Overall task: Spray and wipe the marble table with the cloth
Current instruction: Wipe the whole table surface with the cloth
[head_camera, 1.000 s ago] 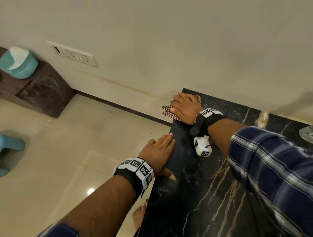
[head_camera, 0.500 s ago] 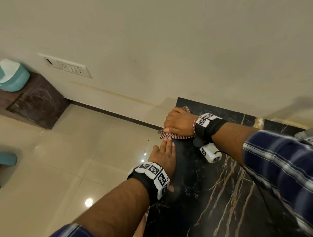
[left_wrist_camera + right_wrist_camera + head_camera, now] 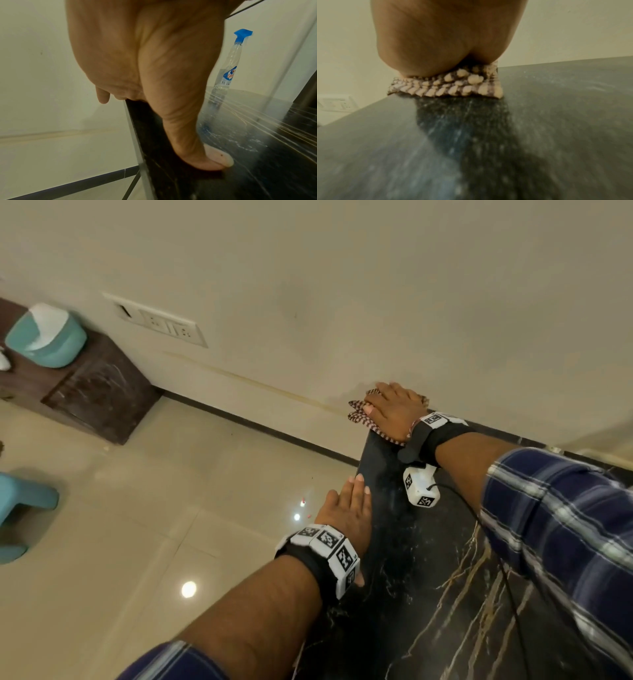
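Head view: black marble table (image 3: 445,594) runs out from under both hands. Right hand (image 3: 394,412) lies flat, fingers spread, pressing the cloth (image 3: 359,419) onto the far corner beside the wall, probably so the weight drives the wipe. Cloth overhangs the table edge past the fingertips. Left hand (image 3: 349,511) is flat on the near edge, holding nothing, likely bracing. Spray bottle (image 3: 228,70) stands upright on the table, well beyond the left thumb.
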